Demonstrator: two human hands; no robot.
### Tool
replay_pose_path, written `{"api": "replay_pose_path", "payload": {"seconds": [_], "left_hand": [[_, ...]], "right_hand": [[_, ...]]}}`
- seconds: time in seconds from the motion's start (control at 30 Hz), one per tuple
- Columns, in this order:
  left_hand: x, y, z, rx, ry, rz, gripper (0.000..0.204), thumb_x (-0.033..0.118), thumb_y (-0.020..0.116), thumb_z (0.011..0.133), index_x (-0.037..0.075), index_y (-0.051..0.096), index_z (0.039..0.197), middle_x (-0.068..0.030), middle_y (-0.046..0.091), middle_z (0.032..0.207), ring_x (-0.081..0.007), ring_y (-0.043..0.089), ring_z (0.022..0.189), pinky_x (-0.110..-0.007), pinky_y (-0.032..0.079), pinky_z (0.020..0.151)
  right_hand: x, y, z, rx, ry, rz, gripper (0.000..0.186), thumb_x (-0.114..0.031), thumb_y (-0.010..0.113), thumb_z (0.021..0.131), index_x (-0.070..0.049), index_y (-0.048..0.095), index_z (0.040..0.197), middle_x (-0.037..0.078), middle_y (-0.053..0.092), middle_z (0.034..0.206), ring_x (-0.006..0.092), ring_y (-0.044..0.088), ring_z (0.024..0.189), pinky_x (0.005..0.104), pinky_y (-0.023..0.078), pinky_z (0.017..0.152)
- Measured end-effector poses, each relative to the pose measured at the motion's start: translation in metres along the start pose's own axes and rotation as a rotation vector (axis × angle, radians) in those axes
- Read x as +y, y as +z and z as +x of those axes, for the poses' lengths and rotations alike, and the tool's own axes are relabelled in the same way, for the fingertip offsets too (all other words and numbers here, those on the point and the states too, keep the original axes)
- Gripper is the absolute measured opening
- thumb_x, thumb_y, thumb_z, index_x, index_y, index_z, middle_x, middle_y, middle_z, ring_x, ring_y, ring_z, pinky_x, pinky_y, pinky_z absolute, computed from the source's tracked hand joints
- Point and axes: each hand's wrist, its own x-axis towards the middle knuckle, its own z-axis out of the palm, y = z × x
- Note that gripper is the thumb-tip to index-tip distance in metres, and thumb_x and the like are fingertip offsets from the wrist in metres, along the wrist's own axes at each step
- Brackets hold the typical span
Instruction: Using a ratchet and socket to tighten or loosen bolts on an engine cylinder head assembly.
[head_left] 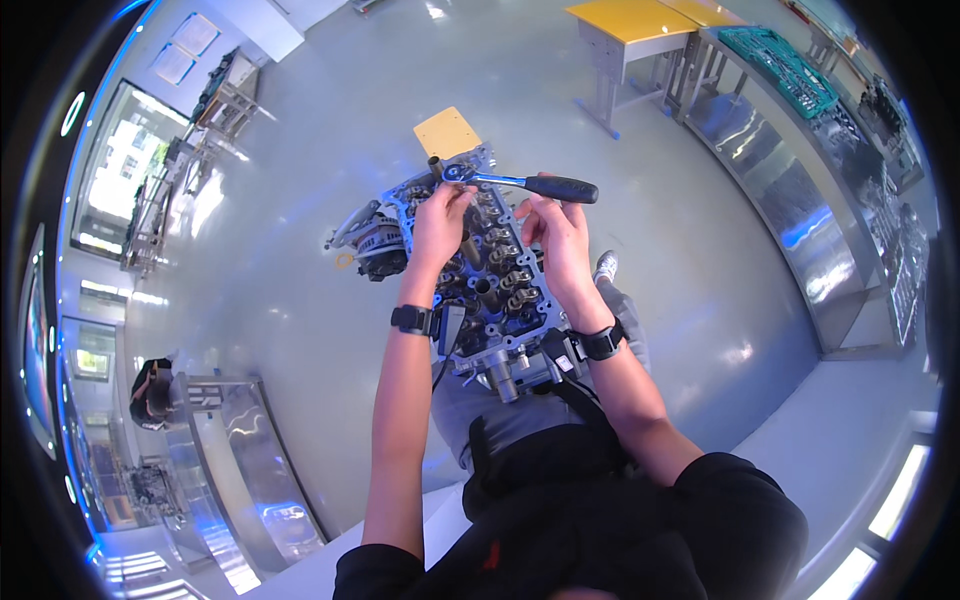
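Observation:
A ratchet wrench [508, 181] with a chrome shaft and black grip lies level across the far part of an engine cylinder head [492, 237]. My left hand [438, 230] is closed around the wrench's head end, its fingertips just below the round ratchet head. Anything under that end is hidden. My right hand [558, 245] is beneath the black grip, its fingers loosely bent and apart. The grip passes over the upper fingers without being wrapped by them; whether they touch it is unclear. Rows of valve-train parts and dark upright tubes show between my hands.
An alternator-like part [378, 246] juts from the engine's left side. A tan square plate [447, 132] is beyond its far end. At the right, a metal workbench [745, 135] carries a green tool tray [780, 68]. A yellow-topped table [630, 20] stands behind. Another metal bench [240, 450] is lower left.

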Motion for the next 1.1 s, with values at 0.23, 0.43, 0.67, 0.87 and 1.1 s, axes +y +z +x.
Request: {"api": "replay_pose_path", "payload": {"seconds": [0.23,0.43,0.67,0.87,1.1], "left_hand": [[-0.015,0.015,-0.005,0.168,-0.006,0.079,0.017,0.013,0.064,0.088,-0.001,0.056,0.092,-0.0178,0.067,0.082,-0.0355,0.066,0.078,-0.040,0.050,0.068],[-0.001,0.030,-0.006,0.185,-0.006,0.153,0.022,0.017,0.066,0.088,-0.001,0.054,0.091,-0.0154,0.066,0.081,-0.0304,0.065,0.075,-0.038,0.050,0.068],[-0.009,0.030,0.007,0.094,0.039,0.162,0.016,0.017,0.050,0.096,0.003,0.053,0.102,-0.0142,0.068,0.092,-0.0342,0.066,0.087,-0.044,0.050,0.075],[-0.012,0.039,0.001,0.087,0.023,-0.061,0.017,0.012,0.045,0.097,0.002,0.056,0.104,-0.0143,0.070,0.090,-0.0297,0.068,0.086,-0.040,0.053,0.074],[-0.011,0.045,-0.002,0.233,0.006,-0.063,0.010,0.007,0.051,0.093,0.001,0.059,0.095,-0.0158,0.068,0.079,-0.0304,0.068,0.075,-0.037,0.051,0.063]], "right_hand": [[0.017,0.013,-0.005,0.240,-0.258,0.028,0.046,-0.008,0.054,0.091,0.000,0.036,0.132,0.009,0.051,0.115,0.0129,0.059,0.082,0.0247,0.047,0.060],[0.018,-0.007,0.002,0.373,-0.204,0.227,0.023,-0.010,0.054,0.091,-0.007,0.045,0.112,0.006,0.056,0.105,0.0170,0.063,0.080,0.0282,0.046,0.060],[0.014,-0.010,0.008,0.367,-0.130,0.356,0.024,-0.019,0.050,0.096,-0.006,0.045,0.116,0.008,0.058,0.099,0.0176,0.063,0.072,0.0272,0.047,0.056],[0.016,-0.021,0.011,0.358,-0.255,0.050,0.032,-0.014,0.049,0.096,-0.004,0.044,0.126,0.012,0.059,0.118,0.0188,0.065,0.085,0.0270,0.048,0.063],[0.035,-0.010,-0.012,0.029,-1.047,-0.675,0.004,-0.004,0.056,0.085,-0.001,0.055,0.085,0.015,0.061,0.090,0.0196,0.058,0.080,0.0270,0.047,0.068]]}}
